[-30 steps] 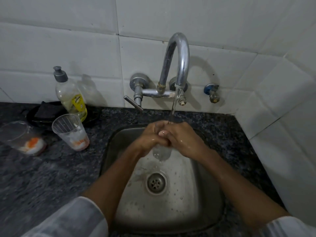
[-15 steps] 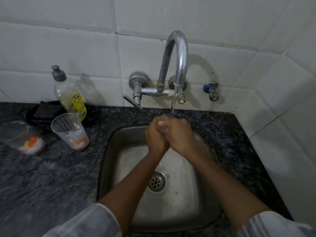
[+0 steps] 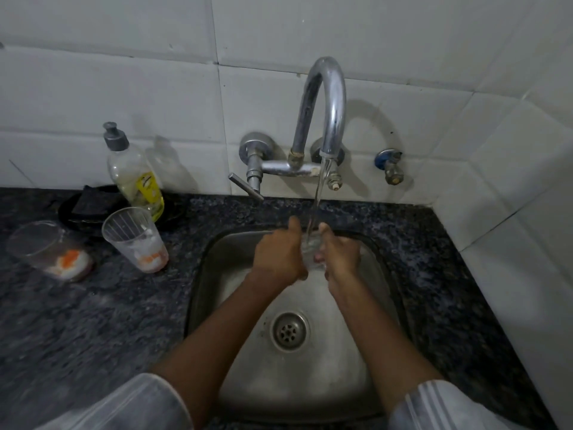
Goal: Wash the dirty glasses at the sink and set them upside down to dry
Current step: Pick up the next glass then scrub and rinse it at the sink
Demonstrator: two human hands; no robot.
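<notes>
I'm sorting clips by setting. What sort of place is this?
Most likely a home kitchen: a steel sink set in a dark granite counter, a tiled wall, a dish soap bottle and dirty glasses waiting.

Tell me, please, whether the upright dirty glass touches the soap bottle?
Cannot tell: in the head view the glass rim overlaps the bottle base, hiding any gap.

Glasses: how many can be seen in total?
3: one glass held under the tap by both hands, one dirty upright on the counter, one dirty lying left of it.
</notes>
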